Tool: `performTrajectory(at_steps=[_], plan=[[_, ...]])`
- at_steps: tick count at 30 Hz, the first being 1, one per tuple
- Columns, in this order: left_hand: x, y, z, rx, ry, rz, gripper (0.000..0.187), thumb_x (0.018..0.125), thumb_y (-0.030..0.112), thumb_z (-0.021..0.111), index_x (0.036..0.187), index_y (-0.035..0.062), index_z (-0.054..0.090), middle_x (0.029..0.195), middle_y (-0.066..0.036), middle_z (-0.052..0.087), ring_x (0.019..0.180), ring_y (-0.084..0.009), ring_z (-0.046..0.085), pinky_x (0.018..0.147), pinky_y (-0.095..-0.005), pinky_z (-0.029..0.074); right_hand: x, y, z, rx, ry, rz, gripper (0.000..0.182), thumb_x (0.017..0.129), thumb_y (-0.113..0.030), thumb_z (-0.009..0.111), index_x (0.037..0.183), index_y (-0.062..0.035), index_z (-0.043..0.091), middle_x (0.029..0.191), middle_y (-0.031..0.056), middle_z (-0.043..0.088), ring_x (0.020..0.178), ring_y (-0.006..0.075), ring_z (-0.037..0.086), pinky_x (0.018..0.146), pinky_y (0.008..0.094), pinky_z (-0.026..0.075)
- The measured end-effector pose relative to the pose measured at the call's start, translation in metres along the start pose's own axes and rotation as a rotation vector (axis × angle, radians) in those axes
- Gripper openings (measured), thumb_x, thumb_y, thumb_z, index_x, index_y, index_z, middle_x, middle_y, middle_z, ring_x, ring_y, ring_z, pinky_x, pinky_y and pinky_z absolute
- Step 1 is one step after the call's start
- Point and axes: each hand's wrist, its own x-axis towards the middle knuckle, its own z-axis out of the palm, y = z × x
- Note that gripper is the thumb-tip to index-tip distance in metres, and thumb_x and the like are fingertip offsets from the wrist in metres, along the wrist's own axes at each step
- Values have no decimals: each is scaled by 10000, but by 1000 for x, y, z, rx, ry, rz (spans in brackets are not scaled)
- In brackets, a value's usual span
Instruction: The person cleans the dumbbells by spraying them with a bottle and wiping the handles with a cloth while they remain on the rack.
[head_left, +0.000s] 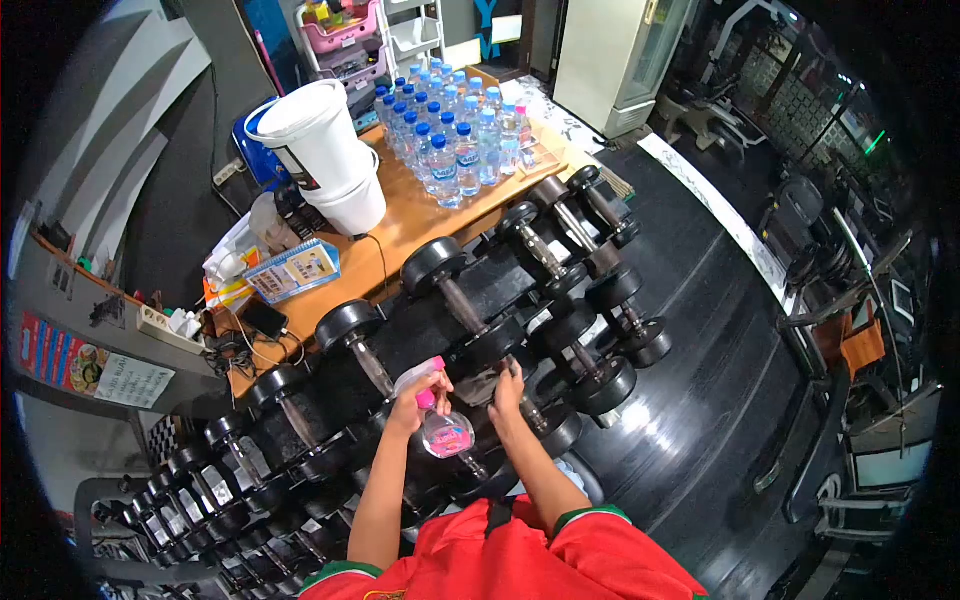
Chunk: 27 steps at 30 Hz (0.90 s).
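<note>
My left hand (420, 402) is wrapped round the neck of a clear spray bottle (447, 437) with a pink-and-white spray head and a pink label. To its right, my right hand (508, 392) is closed on a greyish cloth (478, 388), partly hidden against the dark rack. The cloth lies just below the near end of a large black dumbbell (462, 305). Another dumbbell (372, 365) rests on the rack to the left, close to the spray bottle.
Rows of dumbbells fill the rack (400, 335). Behind it, a wooden table (410, 215) bears many water bottles (445, 170), a white bucket (305, 130), a desk calendar (295, 270) and a phone (264, 318). Dark floor (690, 290) lies at the right, with gym machines beyond.
</note>
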Motion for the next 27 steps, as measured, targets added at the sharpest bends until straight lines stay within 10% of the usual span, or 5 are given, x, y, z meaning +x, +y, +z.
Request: performTrajectory(at_steps=[12, 27], plan=[[2, -2, -1, 46, 50, -17, 253, 878, 289, 559, 821, 45, 524, 789, -108, 582, 486, -170, 543, 532, -347, 488, -25, -63, 20, 37, 102, -175, 268, 904, -179, 644, 1117, -28, 584, 1043, 52, 624, 934, 121, 577, 838, 257, 456], [-1, -2, -4, 20, 37, -56, 242, 910, 278, 536, 858, 42, 544, 833, -104, 587, 526, -161, 539, 579, -337, 480, -40, 11, -6, -304, -14, -251, 138, 913, -145, 628, 978, -42, 565, 900, 23, 600, 850, 90, 538, 761, 249, 438]])
